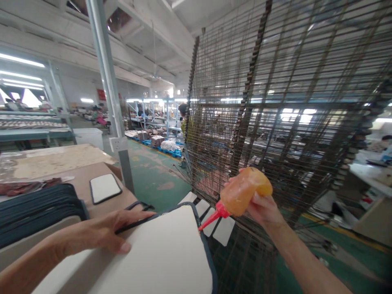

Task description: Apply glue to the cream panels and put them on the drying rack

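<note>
A large white panel (162, 249) with a dark blue edging fills the lower middle of the view. My left hand (110, 230) grips its far left edge, thumb on the white face and fingers at the dark border. Wrapped in my right hand (263, 204) is an orange squeeze bottle (241, 192) with a red nozzle, tilted down to the left. The nozzle tip is at the inner side of the panel's dark edging, near its upper right corner.
A stack of dark-edged panels (39, 212) stands at the left, beside a brown table (82, 183) bearing a small white panel (105, 188). Tall wire racks (275, 106) rise at the right, with several white pieces low down. A metal post (107, 73) stands behind the table.
</note>
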{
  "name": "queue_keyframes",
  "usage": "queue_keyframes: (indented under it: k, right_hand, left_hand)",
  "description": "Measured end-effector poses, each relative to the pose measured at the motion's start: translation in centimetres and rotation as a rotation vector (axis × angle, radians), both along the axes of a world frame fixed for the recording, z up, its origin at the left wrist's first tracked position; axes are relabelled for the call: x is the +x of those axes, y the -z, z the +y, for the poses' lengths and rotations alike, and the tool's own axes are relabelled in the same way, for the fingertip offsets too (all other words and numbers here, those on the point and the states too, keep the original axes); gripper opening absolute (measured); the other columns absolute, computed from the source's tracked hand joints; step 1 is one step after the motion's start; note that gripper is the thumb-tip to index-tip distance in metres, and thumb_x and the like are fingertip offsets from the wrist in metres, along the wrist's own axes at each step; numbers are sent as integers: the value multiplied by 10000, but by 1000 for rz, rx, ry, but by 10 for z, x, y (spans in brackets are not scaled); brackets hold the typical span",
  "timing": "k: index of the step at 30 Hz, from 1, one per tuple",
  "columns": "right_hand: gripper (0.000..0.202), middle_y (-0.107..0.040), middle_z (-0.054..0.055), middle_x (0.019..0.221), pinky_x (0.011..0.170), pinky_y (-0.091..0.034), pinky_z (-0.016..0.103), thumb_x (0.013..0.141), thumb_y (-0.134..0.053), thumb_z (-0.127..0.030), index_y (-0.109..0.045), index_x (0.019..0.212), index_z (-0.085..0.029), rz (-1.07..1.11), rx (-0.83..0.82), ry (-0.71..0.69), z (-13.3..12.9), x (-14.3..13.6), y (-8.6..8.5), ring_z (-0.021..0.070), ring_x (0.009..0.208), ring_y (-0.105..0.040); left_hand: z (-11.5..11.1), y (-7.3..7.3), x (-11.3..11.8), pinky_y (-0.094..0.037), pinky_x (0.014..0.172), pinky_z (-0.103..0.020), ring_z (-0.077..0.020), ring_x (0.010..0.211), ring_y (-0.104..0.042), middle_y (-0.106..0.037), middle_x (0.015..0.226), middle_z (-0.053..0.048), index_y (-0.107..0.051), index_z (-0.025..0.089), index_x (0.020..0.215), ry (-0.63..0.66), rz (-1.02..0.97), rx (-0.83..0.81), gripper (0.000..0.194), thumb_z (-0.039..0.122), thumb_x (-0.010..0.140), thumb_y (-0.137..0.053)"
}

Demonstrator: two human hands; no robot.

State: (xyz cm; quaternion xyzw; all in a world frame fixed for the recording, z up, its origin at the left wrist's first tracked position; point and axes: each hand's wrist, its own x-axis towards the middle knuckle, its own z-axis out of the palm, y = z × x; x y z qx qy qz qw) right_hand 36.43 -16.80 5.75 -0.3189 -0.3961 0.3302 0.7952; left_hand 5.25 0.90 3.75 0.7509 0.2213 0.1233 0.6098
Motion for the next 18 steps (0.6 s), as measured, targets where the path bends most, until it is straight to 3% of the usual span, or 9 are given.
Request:
queue_keyframes:
  k: [3,5,9,13,18]
  right_hand:
    - [627,-742,77,930,911,-482,532,512,-876,-347,-626,1073,-224,-52,38,38,7,-1,-4,326,996,-660]
    - [613,-746,68,918,918,-490,528,529,-869,-371,-626,1075,-239,-95,56,44,12,-1,-6,321,966,-670]
    - [607,-744,53,947,960,-475,523,567,-855,-384,-610,1110,-268,-176,89,10,19,2,-9,317,999,-660]
    - [664,-742,40,949,982,-457,513,568,-856,-386,-580,1161,-273,-222,86,13,19,4,-10,304,989,-666]
    - [684,-737,46,972,979,-457,507,579,-847,-376,-556,1189,-270,-256,95,-17,16,2,-10,305,1016,-658]
  left_hand:
    - [9,-14,-6,-368,1025,-329,-321,1218,-486,-600,1300,30,-521,228,1349,319,126,-17,713,330,669,-711]
    - [13,-15,-9,-332,1059,-337,-311,1251,-459,-555,1358,39,-476,250,1384,372,145,39,735,332,690,-705]
    - [18,-8,-15,-272,1105,-355,-304,1285,-422,-525,1387,88,-506,322,1354,346,207,145,718,354,673,-730]
    - [18,-7,-20,-263,1110,-340,-311,1326,-364,-489,1416,108,-503,348,1351,323,209,116,729,340,662,-743]
    - [8,-17,-17,-368,1023,-240,-243,1230,-499,-551,1336,174,-546,393,1294,373,88,14,630,253,703,-714]
